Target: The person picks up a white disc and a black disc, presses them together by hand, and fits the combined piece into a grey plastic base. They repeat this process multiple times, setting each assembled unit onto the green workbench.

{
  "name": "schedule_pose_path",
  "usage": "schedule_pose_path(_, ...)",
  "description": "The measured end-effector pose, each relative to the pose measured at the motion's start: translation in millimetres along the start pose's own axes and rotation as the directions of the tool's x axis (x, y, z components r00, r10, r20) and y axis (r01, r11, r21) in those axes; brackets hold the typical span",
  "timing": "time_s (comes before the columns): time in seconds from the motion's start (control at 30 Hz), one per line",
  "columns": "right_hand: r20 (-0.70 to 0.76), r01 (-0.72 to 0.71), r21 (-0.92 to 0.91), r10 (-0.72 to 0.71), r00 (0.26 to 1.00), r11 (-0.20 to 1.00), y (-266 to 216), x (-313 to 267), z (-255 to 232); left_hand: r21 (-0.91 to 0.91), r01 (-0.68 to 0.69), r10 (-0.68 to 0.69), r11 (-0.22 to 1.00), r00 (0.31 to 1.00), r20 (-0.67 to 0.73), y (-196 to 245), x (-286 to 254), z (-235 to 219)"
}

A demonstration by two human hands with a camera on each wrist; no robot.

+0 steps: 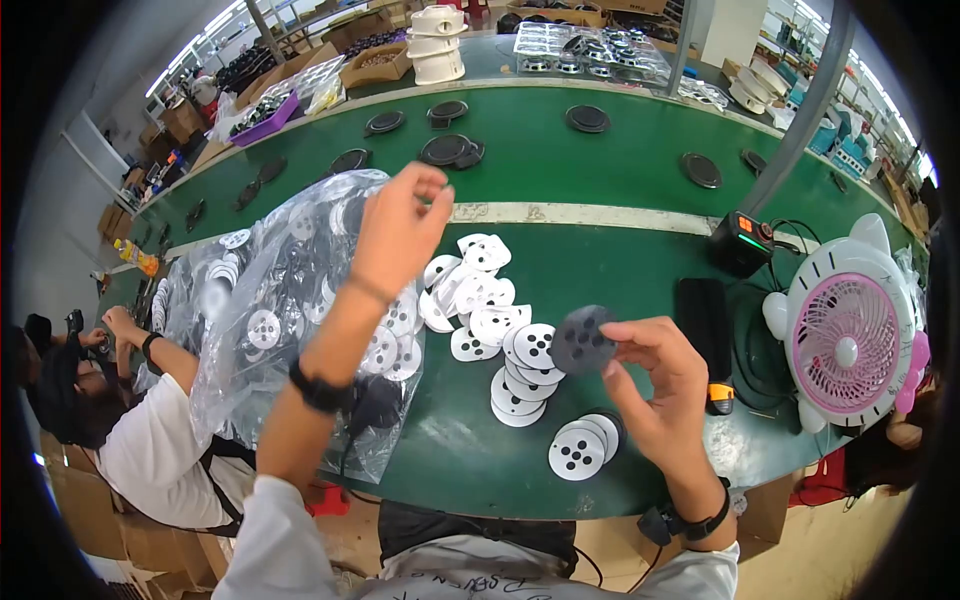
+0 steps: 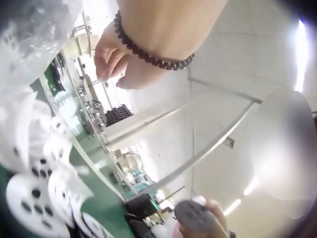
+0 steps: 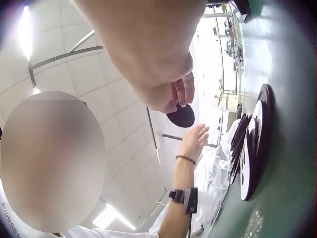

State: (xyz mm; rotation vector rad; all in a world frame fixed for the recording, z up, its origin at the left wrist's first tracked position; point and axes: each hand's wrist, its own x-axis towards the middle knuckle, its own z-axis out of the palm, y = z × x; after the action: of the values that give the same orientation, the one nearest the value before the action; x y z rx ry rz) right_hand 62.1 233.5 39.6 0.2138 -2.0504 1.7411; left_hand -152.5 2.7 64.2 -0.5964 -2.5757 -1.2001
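Now the right hand [image 1: 660,392] pinches a dark disc [image 1: 583,341] left of the fan [image 1: 848,335]; the left hand [image 1: 402,226], loose-fingered, hovers farther left of it.

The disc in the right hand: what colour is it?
The disc shows dark grey, best seen in the head view.

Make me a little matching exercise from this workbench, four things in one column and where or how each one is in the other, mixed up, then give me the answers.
Things
1. dark disc
2. clear plastic bag
3. fan
4. left hand

Place, colour or state
A. raised, holding nothing
B. pink and white, at the right of the green bench
C. has white discs inside
D. pinched in the fingers of the right hand

Right pairs: 1-D, 2-C, 3-B, 4-A
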Motion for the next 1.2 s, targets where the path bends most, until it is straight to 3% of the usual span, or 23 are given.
schedule_pose_path(0.07, 0.003, 0.091, -0.22, -0.092, 0.996, 0.971, 4.0, 2.7, -7.6, 0.087, -0.024, 0.019, 0.996, 0.998, 0.056, -33.3, 60.1, 22.3)
schedule_pose_path(0.13, -0.008, 0.11, -0.316, -0.118, 0.993, 0.943, 1.6, 6.0, -8.5, 0.287, 0.101, -0.116, 0.953, 0.993, 0.033, -80.9, 122.8, 55.0)
schedule_pose_path(0.2, -0.035, 0.165, -0.372, -0.191, 0.981, 0.914, 11.4, 11.6, -10.0, 0.464, 0.331, -0.33, 0.822, 0.94, -0.086, -119.1, 168.0, 84.0)
schedule_pose_path(0.23, -0.063, 0.107, -0.198, -0.122, 0.991, 0.974, 21.3, 10.1, -7.6, 0.455, 0.32, -0.314, 0.831, 0.945, -0.091, -128.3, 177.0, 89.3)
schedule_pose_path(0.3, -0.073, 0.045, -0.155, -0.057, 0.996, 0.987, 25.3, 8.5, -7.4, 0.511, 0.356, -0.415, 0.782, 0.91, 0.001, -147.3, 199.1, 93.0)
schedule_pose_path(0.33, -0.091, 0.03, -0.165, -0.046, 0.995, 0.986, 26.2, 8.3, -8.0, 0.481, 0.239, -0.316, 0.844, 0.945, 0.086, -190.9, 221.4, 106.2)
schedule_pose_path(0.37, -0.081, -0.015, -0.123, 0.005, 0.997, 0.992, 23.5, 8.3, -9.5, 0.451, 0.168, -0.252, 0.877, 0.958, 0.134, -185.7, 220.7, 100.7)
schedule_pose_path(0.43, -0.059, 0.023, -0.258, -0.04, 0.997, 0.966, 12.9, 12.4, -13.6, 0.428, 0.094, -0.192, 0.899, 0.962, 0.193, -161.0, 213.6, 88.5)
schedule_pose_path(0.5, -0.05, 0.001, -0.27, -0.015, 0.999, 0.963, 10.5, 12.0, -10.6, 0.611, -0.101, -0.107, 0.785, 0.949, 0.295, -132.1, 202.0, 72.3)
schedule_pose_path(0.6, -0.073, -0.002, -0.145, -0.009, 0.997, 0.989, 10.7, 13.3, -9.7, 0.588, -0.109, -0.033, 0.801, 0.974, 0.225, -101.2, 186.6, 53.0)
schedule_pose_path(0.67, -0.113, -0.09, 0.121, 0.104, 0.988, 0.989, 6.9, 10.6, -8.3, 0.346, -0.078, -0.016, 0.935, 0.966, 0.26, -59.2, 155.7, 29.8)
schedule_pose_path(0.73, -0.101, -0.069, 0.195, 0.09, 0.991, 0.978, 9.2, 12.0, -13.7, 0.046, -0.071, 0.051, 0.996, 0.942, 0.332, 2.7, 102.4, 3.2)
schedule_pose_path(0.77, -0.087, -0.068, 0.271, 0.095, 0.992, 0.96, 12.7, 7.5, -12.7, -0.145, -0.015, 0.07, 0.989, 0.922, 0.381, 29.6, 63.0, -7.9)
schedule_pose_path(0.8, -0.079, -0.045, 0.317, 0.074, 0.994, 0.947, 9.5, 6.9, -12.2, -0.208, -0.044, 0.127, 0.977, 0.906, 0.405, 42.1, 39.2, -15.3)
schedule_pose_path(0.87, -0.05, 0.044, 0.262, -0.032, 0.998, 0.964, 6.8, 3.5, -13.1, -0.358, 0.092, 0.079, 0.929, 0.896, 0.438, 68.8, -17.0, -32.6)
schedule_pose_path(0.9, -0.019, 0.067, 0.279, -0.064, 0.998, 0.958, -0.3, 2.5, -11.0, -0.398, 0.212, -0.009, 0.892, 0.89, 0.455, 81.9, -44.7, -40.0)
schedule_pose_path(1.0, 0.141, 0.01, 0.286, -0.053, 0.989, 0.958, -13.8, -7.3, -11.5, -0.442, 0.244, -0.084, 0.863, 0.932, 0.351, 82.7, -110.1, -36.6)
schedule_pose_path(1.03, 0.081, -0.03, 0.336, 0.003, 0.997, 0.941, -20.3, -10.4, -2.7, -0.441, 0.259, -0.1, 0.86, 0.931, 0.352, 78.8, -121.0, -29.7)
schedule_pose_path(1.07, 0.09, -0.042, 0.339, 0.012, 0.996, 0.94, -15.9, -11.6, -1.1, -0.484, 0.186, -0.059, 0.855, 0.963, 0.264, 71.3, -129.7, -20.2)
schedule_pose_path(1.1, 0.099, 0.058, 0.255, -0.085, 0.991, 0.965, -10.5, -12.1, -1.4, -0.522, 0.106, -0.017, 0.846, 0.985, 0.173, 65.0, -135.3, -11.5)
schedule_pose_path(1.13, 0.119, 0.16, 0.168, -0.181, 0.976, 0.973, -6.9, -12.0, -1.6, -0.525, 0.116, -0.026, 0.843, 0.984, 0.175, 61.7, -139.2, -4.4)
schedule_pose_path(1.2, 0.107, 0.192, 0.075, -0.199, 0.974, 0.979, -7.3, -7.7, -0.4, -0.66, 0.06, 0.01, 0.749, 0.995, 0.102, 55.7, -142.4, 9.1)
